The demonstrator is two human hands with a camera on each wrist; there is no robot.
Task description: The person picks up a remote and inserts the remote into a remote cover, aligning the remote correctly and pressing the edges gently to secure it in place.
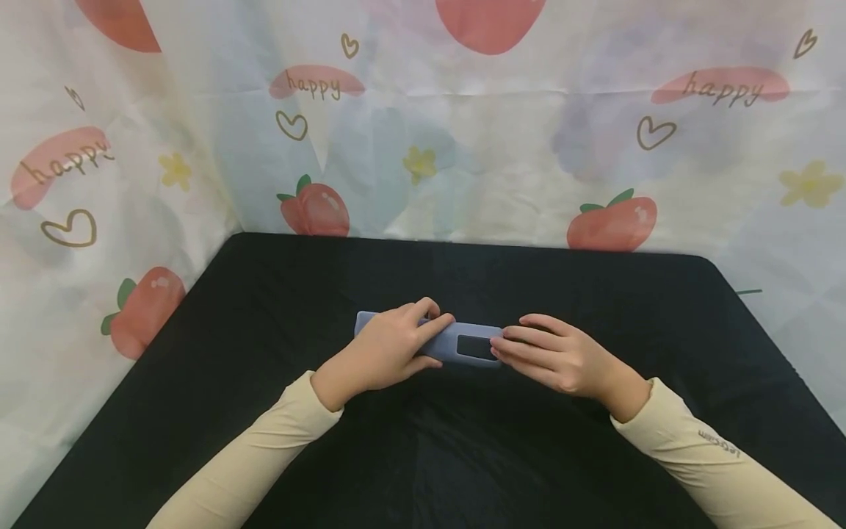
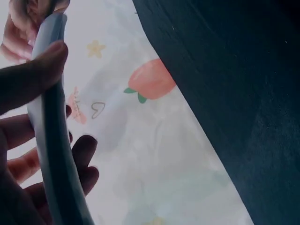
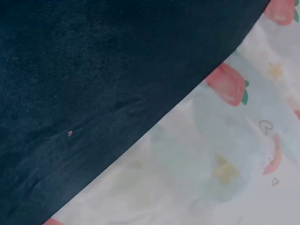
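A lavender-blue phone case [image 1: 444,351], long and thin, is held above the black tabletop with a dark rectangular opening near its right end. My left hand [image 1: 383,347] grips its left part. In the left wrist view the left thumb [image 2: 49,65] lies against one side of the phone case [image 2: 58,154], which appears nearly edge-on, and other fingers show around it. At the right end, fingertips of my right hand [image 1: 562,356] hold the corner beside the opening. Part of that right hand [image 2: 21,28] also shows at the far end in the left wrist view.
A black cloth [image 1: 423,441] covers the table. Around it hang pale curtains [image 1: 489,147] printed with peaches, hearts, yellow flowers and "happy". A tiny pale speck [image 3: 70,133] lies on the black cloth in the right wrist view.
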